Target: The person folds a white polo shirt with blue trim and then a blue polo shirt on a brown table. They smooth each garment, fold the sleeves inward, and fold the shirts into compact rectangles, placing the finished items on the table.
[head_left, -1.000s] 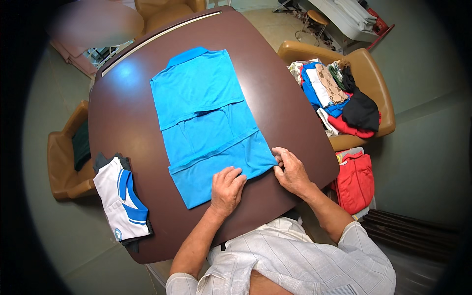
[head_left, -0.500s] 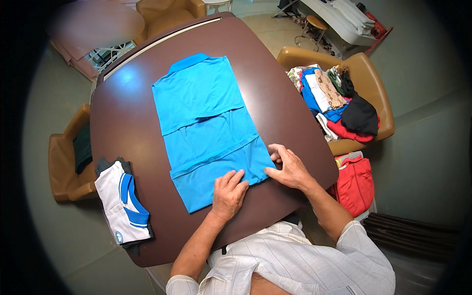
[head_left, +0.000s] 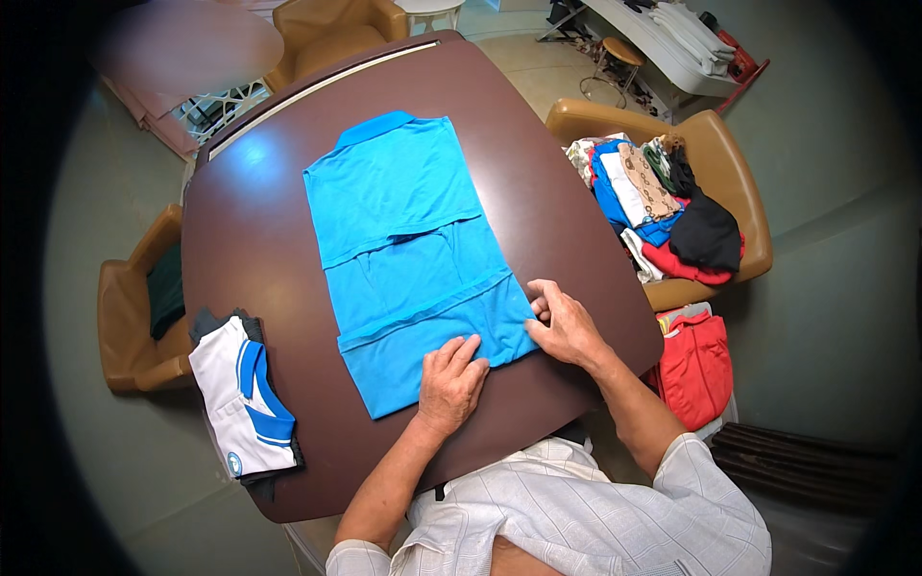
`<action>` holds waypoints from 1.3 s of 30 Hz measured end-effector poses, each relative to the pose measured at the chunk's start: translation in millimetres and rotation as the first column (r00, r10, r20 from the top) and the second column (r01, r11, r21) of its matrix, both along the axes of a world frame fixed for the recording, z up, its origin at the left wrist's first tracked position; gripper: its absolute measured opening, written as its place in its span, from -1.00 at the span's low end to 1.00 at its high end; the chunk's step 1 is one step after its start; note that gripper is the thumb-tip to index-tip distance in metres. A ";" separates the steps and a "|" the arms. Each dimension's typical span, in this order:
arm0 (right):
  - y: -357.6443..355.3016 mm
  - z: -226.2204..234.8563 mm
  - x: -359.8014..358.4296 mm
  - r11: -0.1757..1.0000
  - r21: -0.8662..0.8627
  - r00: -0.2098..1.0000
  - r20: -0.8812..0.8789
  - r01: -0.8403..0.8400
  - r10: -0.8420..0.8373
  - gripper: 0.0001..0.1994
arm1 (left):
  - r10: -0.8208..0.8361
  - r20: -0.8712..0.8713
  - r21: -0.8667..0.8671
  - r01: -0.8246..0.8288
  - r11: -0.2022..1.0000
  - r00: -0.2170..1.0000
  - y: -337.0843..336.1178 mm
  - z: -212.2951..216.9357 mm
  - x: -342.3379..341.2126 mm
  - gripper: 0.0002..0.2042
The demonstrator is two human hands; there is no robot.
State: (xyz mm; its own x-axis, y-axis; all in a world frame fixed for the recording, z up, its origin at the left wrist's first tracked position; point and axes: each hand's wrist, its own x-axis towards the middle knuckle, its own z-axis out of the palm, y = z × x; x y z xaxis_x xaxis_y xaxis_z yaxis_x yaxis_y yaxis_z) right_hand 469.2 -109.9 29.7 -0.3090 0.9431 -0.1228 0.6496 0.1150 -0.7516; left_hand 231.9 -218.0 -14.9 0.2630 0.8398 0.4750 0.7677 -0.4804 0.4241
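Note:
A bright blue polo shirt (head_left: 403, 182) lies folded in a long shape on the dark brown table (head_left: 250, 240), its collar at the far end. The near part is turned up, so its hem crosses the shirt in a slanting band. My left hand (head_left: 451, 386) rests with fingers stretched on the near edge of this fold, nothing in its grip. At the right near corner, my right hand (head_left: 569, 328) touches the shirt's edge with its thumb. Its fingers are bent, and a gap shows between thumb and forefinger.
A pile of folded clothes with a white-and-blue shirt (head_left: 235, 394) on top lies at the table's left edge. To the right, a tan armchair (head_left: 740, 182) holds heaped clothes (head_left: 653, 202). Red clothing (head_left: 696, 370) lies below it. Another tan armchair (head_left: 130, 317) stands left.
The view has shifted slightly. My right thumb has slid a little farther up along the shirt's right edge; my left hand stays on the fold.

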 end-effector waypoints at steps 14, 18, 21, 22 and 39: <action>25.5 -22.9 -18.9 0.948 0.314 0.997 0.034 0.056 -0.070 -0.65 | 0.047 0.149 -0.067 -0.038 0.997 0.988 1.8 6.9 2.4 -0.73; 29.6 -14.4 -27.1 0.924 0.376 0.996 0.017 0.072 -0.085 -0.70 | 0.124 0.245 -0.109 -0.100 0.989 0.962 27.9 18.1 -3.0 -0.72; 29.7 -11.0 -32.6 0.925 0.369 0.996 -0.005 0.089 -0.094 -0.70 | 0.136 0.270 -0.113 -0.109 0.988 0.953 58.6 30.6 -2.1 -0.70; 29.2 -10.8 -34.4 0.925 0.368 0.996 -0.013 0.092 -0.094 -0.70 | 0.119 0.274 -0.111 -0.091 0.990 0.954 68.3 31.9 -2.4 -0.69; 38.9 -23.8 -40.4 0.964 0.255 0.996 0.025 0.075 -0.084 -0.62 | 0.215 0.322 -0.250 -0.136 0.959 0.922 117.3 6.3 10.1 -0.76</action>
State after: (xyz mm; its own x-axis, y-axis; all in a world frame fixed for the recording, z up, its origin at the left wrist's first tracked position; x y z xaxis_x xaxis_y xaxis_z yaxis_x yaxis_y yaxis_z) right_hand 428.8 -71.1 5.9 -0.2312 0.9661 0.1146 0.6898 0.2458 -0.6810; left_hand 242.0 -100.7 -8.6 -0.0441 0.9503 0.3082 0.6194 -0.2161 0.7547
